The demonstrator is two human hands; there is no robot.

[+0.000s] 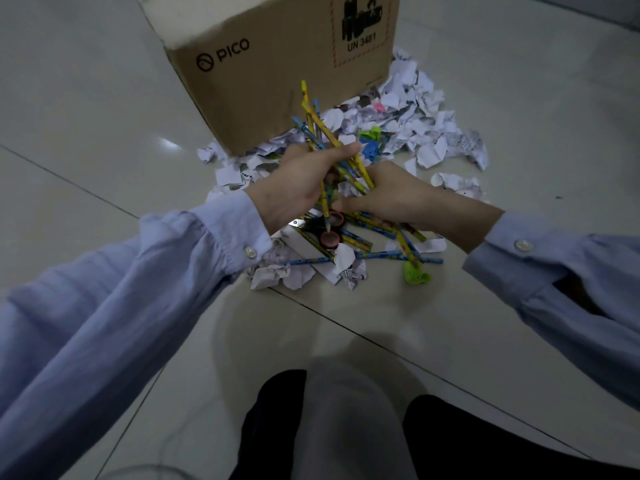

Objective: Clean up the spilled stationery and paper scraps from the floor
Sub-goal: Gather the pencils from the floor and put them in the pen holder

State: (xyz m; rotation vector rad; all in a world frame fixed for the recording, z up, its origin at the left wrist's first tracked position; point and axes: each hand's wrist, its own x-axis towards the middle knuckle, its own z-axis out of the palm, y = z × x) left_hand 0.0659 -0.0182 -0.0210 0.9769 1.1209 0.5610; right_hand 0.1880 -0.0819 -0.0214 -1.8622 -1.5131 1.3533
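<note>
hands: my left hand and right hand both grip a pencil bundle | done: some pencils gathered | left: loose pencils, paper scraps on the floor; early, I judge

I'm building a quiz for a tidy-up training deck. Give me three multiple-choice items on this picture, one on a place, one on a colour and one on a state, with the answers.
1. Where does the cardboard box stand?
A. On the floor by the paper scraps
B. On a chair
C. On the person's knees

2. What colour are most paper scraps?
A. Red
B. White
C. Black

3. What is the left hand doing?
A. Lying flat on the floor
B. Hanging empty
C. Gripping a bunch of pencils

Answers:
1 A, the box sits on the floor with scraps spread at its foot.
2 B, only a few bits are green, blue or pink.
3 C, its fingers curl round the pencils.
</note>
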